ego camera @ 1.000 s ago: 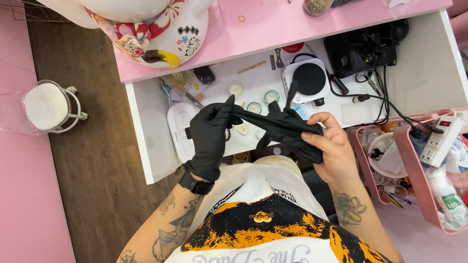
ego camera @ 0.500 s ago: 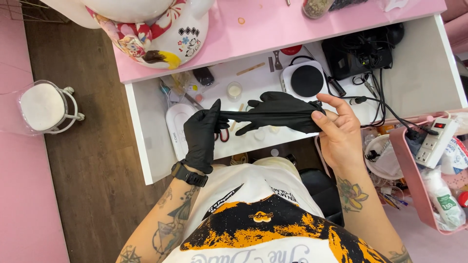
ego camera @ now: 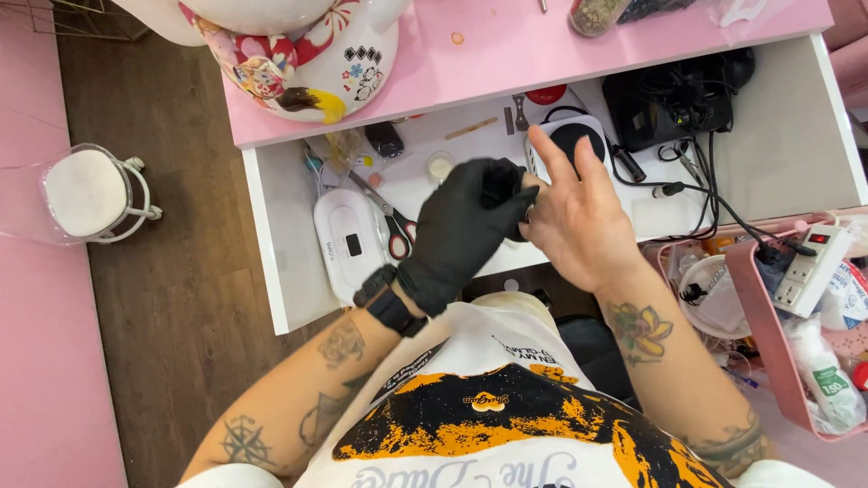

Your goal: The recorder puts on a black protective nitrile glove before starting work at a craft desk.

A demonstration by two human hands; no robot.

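Gripping something dark at the bare right hand (ego camera: 579,221), the black-gloved left hand (ego camera: 466,230) is clenched; what it holds I cannot tell. Right fingers (ego camera: 550,154) spread, pointing far. Both over white drawer (ego camera: 280,271). White oblong packet (ego camera: 348,242) left, scissors (ego camera: 393,226) beside it; white-green bottle (ego camera: 827,380) near right.

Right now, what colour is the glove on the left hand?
Black, seen best in the head view: the glove.

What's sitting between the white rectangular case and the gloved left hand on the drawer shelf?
Head view: red-handled scissors lie between the white case and the gloved left hand.
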